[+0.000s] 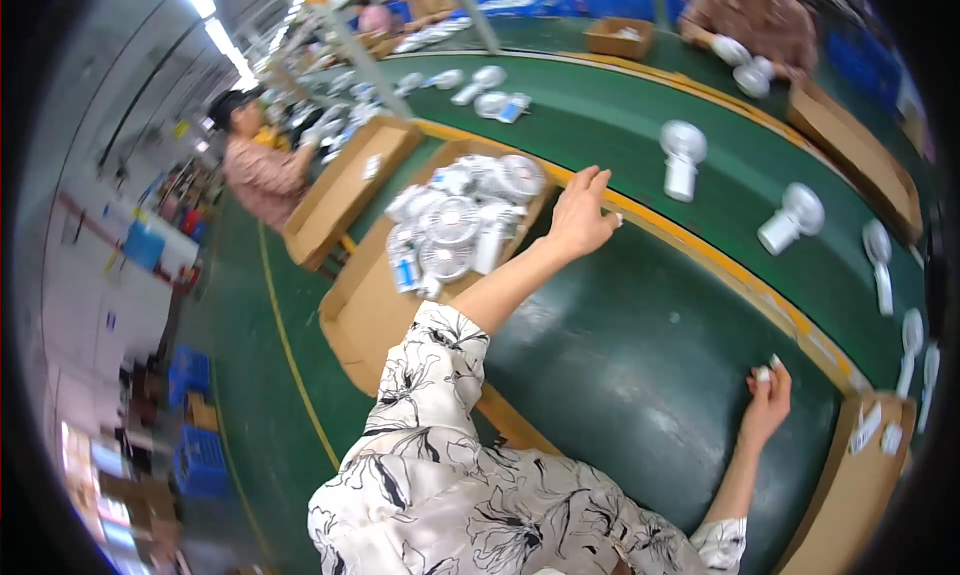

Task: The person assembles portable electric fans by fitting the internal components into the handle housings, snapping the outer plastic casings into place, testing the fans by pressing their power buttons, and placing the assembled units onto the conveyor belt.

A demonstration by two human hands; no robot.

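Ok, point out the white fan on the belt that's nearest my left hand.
The fan beyond and right of your left hand, its handle towards you; the other fans on the belt lie farther off.

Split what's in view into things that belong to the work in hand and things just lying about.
Likely part of the work:
white handheld fans on the green belt
fan pile in the cardboard box near the left hand

Apparently just lying about:
blue crates at far left
blurred brown box between them

Factory; green conveyor belt (590, 115); co-workers (262, 178)
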